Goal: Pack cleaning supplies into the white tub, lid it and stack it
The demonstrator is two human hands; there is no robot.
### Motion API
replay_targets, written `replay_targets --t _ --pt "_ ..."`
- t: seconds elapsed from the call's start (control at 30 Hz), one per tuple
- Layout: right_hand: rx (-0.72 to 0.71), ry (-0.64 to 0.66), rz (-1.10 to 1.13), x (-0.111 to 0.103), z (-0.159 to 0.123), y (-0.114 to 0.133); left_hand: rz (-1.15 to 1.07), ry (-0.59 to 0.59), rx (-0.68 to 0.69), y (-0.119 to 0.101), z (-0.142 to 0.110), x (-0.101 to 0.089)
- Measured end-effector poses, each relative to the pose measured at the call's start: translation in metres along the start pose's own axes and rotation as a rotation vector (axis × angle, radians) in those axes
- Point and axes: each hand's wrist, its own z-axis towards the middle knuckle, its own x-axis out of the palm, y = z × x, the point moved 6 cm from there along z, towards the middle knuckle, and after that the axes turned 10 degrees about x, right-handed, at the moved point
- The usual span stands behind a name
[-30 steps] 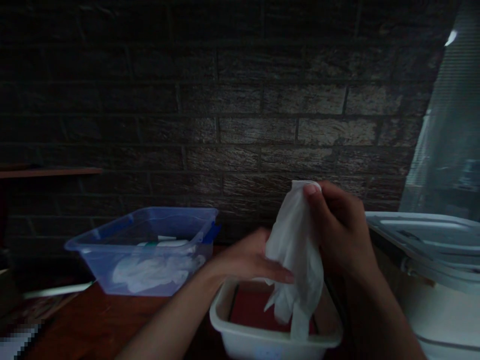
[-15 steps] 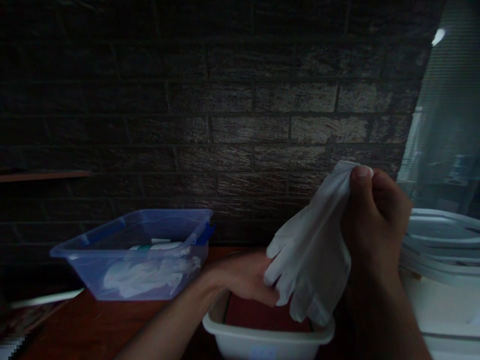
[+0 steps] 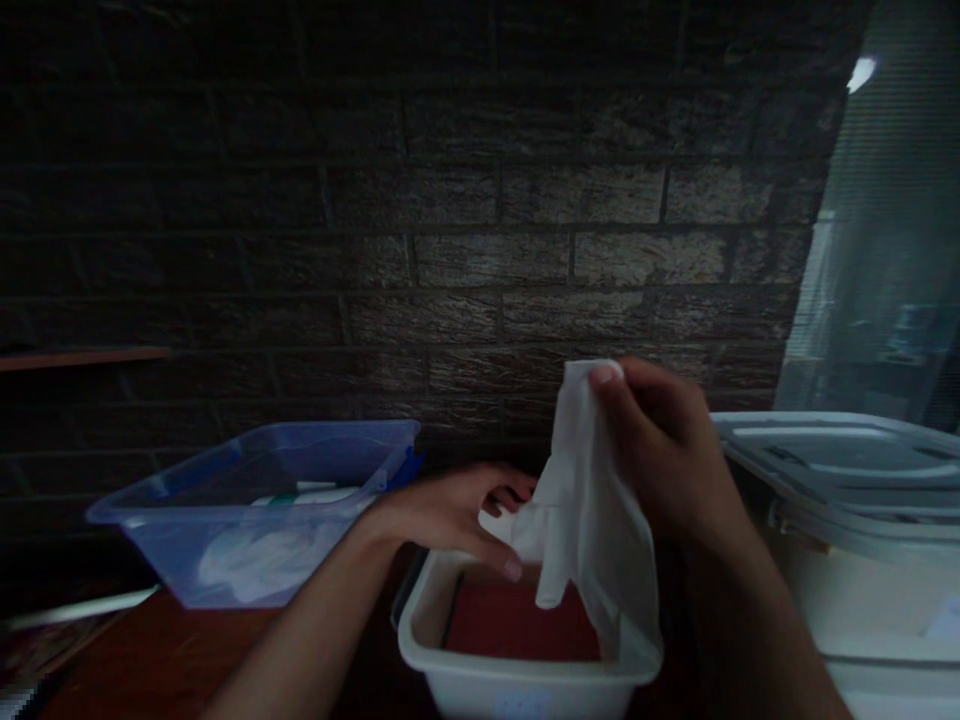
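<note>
Head view: the white glove (image 3: 600,490) is being hung over the cream tub (image 3: 465,668), its cuff being clamped between thumb and fingers of the right hand (image 3: 675,450). Thumb and fingers of the left hand (image 3: 442,510) are being held apart around the glove's fingertips; contact is not being shown clearly. Best judged: cuff being pinched firmly, glove fingers being separated singly, thin material being pulled gently.

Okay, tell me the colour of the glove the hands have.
White, best seen in the head view.
</note>
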Motion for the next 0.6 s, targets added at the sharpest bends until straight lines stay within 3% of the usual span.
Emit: replay_targets --t 0.07,0.13,0.23,0.33,0.4,0.5,0.6 --pt "0.011 0.234 -0.062 0.024 -0.002 -0.005 -0.088 -0.165 0.088 -0.012 -0.005 -0.016" --pt "-0.012 0.366 -0.121 0.042 -0.005 -0.007 -0.234 -0.203 0.224 -0.030 -0.005 -0.017" --pt "-0.030 0.391 -0.134 0.054 -0.004 -0.011 -0.331 -0.307 0.218 -0.041 0.000 -0.011" --pt "0.071 0.352 -0.033 0.055 -0.002 -0.023 -0.288 -0.535 0.105 -0.037 0.000 -0.014" --pt "0.175 0.384 0.070 0.058 -0.003 -0.033 -0.278 -0.709 0.131 -0.037 -0.005 -0.023" --pt "0.317 0.560 0.149 0.070 -0.009 -0.047 -0.271 -0.915 0.217 -0.039 -0.015 -0.039" --pt "0.360 0.773 0.089 0.082 -0.017 -0.056 -0.295 -1.035 0.263 -0.042 -0.022 -0.047"
